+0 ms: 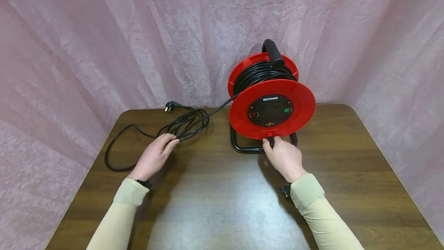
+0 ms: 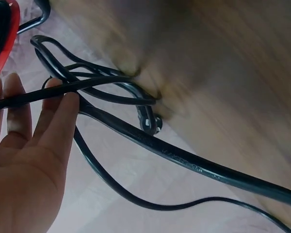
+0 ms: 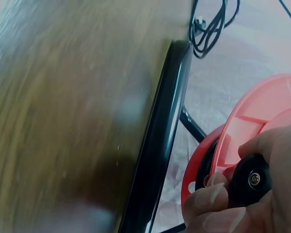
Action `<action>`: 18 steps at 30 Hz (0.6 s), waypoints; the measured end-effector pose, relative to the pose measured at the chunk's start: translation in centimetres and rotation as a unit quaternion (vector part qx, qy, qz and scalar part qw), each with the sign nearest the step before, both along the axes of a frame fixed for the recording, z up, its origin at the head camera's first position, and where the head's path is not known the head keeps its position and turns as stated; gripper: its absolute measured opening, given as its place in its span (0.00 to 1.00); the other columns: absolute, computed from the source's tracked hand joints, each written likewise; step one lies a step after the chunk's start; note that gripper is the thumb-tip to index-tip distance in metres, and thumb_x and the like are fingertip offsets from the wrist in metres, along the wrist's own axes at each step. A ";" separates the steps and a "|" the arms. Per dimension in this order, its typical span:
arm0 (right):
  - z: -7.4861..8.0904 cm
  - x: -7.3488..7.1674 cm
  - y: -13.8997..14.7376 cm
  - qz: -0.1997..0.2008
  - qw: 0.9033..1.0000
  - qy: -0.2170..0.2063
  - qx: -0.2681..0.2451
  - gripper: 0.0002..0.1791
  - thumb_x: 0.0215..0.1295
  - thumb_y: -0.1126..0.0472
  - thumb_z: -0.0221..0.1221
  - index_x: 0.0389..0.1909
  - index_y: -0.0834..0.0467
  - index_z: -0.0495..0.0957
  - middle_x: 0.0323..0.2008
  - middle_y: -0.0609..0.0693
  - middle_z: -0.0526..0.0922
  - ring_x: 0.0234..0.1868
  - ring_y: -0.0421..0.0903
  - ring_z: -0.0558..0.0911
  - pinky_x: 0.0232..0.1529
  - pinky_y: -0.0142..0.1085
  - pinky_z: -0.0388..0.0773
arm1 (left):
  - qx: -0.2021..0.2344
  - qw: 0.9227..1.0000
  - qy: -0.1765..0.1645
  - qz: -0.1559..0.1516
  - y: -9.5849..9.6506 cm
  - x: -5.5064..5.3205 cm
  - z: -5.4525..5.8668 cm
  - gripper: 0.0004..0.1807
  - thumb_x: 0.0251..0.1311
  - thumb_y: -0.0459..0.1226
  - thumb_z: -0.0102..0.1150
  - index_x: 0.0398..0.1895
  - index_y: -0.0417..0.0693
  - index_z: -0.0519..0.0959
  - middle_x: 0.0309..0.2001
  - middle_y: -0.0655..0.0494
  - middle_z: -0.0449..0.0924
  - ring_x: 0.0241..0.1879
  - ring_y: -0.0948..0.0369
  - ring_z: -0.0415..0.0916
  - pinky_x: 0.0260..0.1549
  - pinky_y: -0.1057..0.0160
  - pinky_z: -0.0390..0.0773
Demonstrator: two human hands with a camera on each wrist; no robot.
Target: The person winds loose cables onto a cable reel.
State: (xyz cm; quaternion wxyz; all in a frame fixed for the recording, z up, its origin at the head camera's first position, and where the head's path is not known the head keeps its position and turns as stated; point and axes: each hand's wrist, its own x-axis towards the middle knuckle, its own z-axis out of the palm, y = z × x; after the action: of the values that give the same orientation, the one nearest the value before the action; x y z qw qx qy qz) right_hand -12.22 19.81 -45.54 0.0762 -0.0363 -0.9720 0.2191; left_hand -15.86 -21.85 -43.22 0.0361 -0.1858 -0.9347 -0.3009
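Observation:
A red cable reel (image 1: 239, 117) with black cable wound on its drum stands at the back of the table, right of centre, on a black tube frame (image 1: 248, 149). My right hand (image 1: 284, 158) grips the black crank knob (image 3: 252, 179) at the bottom of the reel's front disc. From the drum the black cable (image 1: 222, 106) runs left into loose loops (image 1: 190, 124) on the table. My left hand (image 1: 152, 159) pinches the cable between thumb and fingers in front of these loops. In the left wrist view the cable (image 2: 26, 97) crosses the fingers.
Behind the loops lies a black three-pin plug (image 1: 172, 105) near the table's back edge. One wide bend of cable (image 1: 110, 149) reaches toward the left edge. A black carry handle (image 1: 273, 54) tops the reel. Pink curtains (image 1: 173, 30) hang behind the wooden table (image 1: 215, 200).

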 end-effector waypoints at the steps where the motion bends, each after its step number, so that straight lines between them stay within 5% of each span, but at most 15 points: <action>1: 0.0 0.0 -0.2 0.001 1.000 0.000 0.000 0.26 0.75 0.42 0.49 0.27 0.61 0.76 0.24 0.58 0.81 0.29 0.63 0.83 0.23 0.55 0.76 | 0.003 1.000 0.000 0.000 0.1 0.0 0.1 0.18 0.79 0.52 0.48 0.50 0.50 0.80 0.45 0.57 0.78 0.42 0.58 0.75 0.46 0.51 0.74; 8: 0.2 0.0 -0.7 0.005 1.000 -0.003 0.000 0.27 0.75 0.41 0.49 0.28 0.60 0.76 0.24 0.58 0.81 0.29 0.62 0.83 0.23 0.55 0.76 | 0.013 1.000 0.006 0.005 0.5 -0.6 0.1 0.20 0.79 0.53 0.47 0.51 0.51 0.82 0.45 0.56 0.80 0.46 0.58 0.76 0.49 0.50 0.75; 18: 0.2 -0.2 -1.4 0.012 1.000 -0.007 0.001 0.26 0.74 0.42 0.50 0.28 0.61 0.76 0.24 0.58 0.82 0.29 0.63 0.83 0.23 0.55 0.76 | 0.070 0.995 -0.049 0.043 1.6 -1.2 0.6 0.23 0.77 0.58 0.47 0.52 0.55 0.83 0.52 0.56 0.83 0.54 0.55 0.78 0.55 0.46 0.74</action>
State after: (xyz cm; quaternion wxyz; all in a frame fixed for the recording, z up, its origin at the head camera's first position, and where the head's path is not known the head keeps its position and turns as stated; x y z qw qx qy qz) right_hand -12.44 18.39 -45.35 0.0664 -0.0260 -0.9731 0.2189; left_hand -17.09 -20.26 -42.59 0.0156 -0.1277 -0.9191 -0.3724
